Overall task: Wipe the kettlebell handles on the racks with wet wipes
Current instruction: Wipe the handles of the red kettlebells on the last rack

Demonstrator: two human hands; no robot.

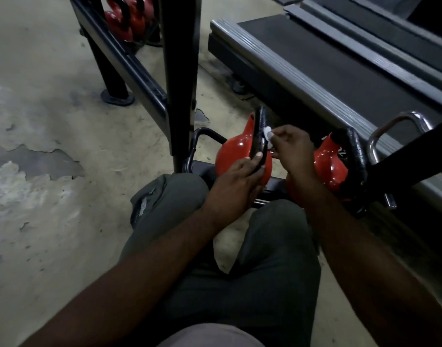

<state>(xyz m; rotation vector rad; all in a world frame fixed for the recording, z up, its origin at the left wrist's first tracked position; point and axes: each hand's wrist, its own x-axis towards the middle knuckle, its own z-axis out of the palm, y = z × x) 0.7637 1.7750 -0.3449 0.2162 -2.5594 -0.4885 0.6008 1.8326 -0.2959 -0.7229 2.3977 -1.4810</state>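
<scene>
A red kettlebell (pixel 233 149) with a black handle (pixel 258 126) sits on the lowest rack bar (pixel 275 182) in front of my knees. My left hand (pixel 236 181) grips the near part of that handle. My right hand (pixel 293 149) pinches a white wet wipe (pixel 268 136) and presses it against the handle's right side. A second red kettlebell (pixel 327 166) with a black handle (pixel 356 149) stands just to the right, partly hidden by my right arm.
A black rack upright (pixel 181 71) rises left of the kettlebells, with more red kettlebells (pixel 129 18) on a far rack. A treadmill deck (pixel 327 71) lies right behind. A chrome handle (pixel 400 123) shows at the right. Worn concrete floor (pixel 52 146) spreads left.
</scene>
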